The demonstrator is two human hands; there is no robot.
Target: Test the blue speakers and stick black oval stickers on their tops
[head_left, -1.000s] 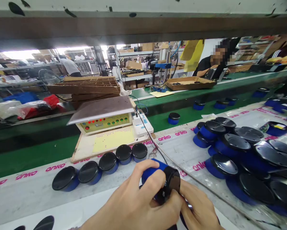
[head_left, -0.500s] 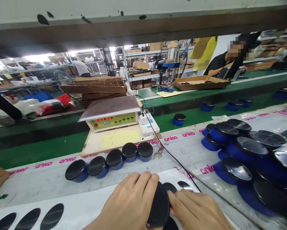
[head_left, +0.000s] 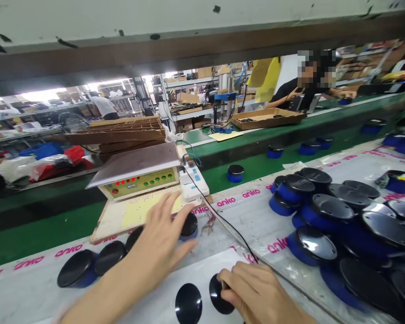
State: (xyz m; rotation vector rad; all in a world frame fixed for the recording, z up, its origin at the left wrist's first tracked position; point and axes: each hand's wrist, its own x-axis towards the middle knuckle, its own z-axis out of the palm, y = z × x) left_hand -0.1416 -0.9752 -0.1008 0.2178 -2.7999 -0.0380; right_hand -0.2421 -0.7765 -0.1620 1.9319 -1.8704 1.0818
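Observation:
My left hand (head_left: 156,240) reaches over a row of round blue pieces with black tops (head_left: 76,269), fingers spread and nothing seen held. It hides part of the row; one black-topped piece (head_left: 189,225) shows just beyond its thumb. Lower right, my right hand (head_left: 261,292) has its thumb and fingertips pinched at the edge of a flat black disc (head_left: 220,297) on a white sheet (head_left: 205,265). Another flat black disc (head_left: 188,302) lies beside it on the sheet.
A heap of black-topped blue pieces (head_left: 327,209) stands on the right. Behind the row sits a control box with lit buttons (head_left: 143,182). A cable (head_left: 222,220) crosses the bench. More pieces (head_left: 235,173) rest on the green belt; a co-worker (head_left: 290,90) sits beyond it.
Both hands were together on a black-topped round piece. My left hand has let go and moved up and left to the row; my right hand now pinches a flat disc's edge. The view has shifted.

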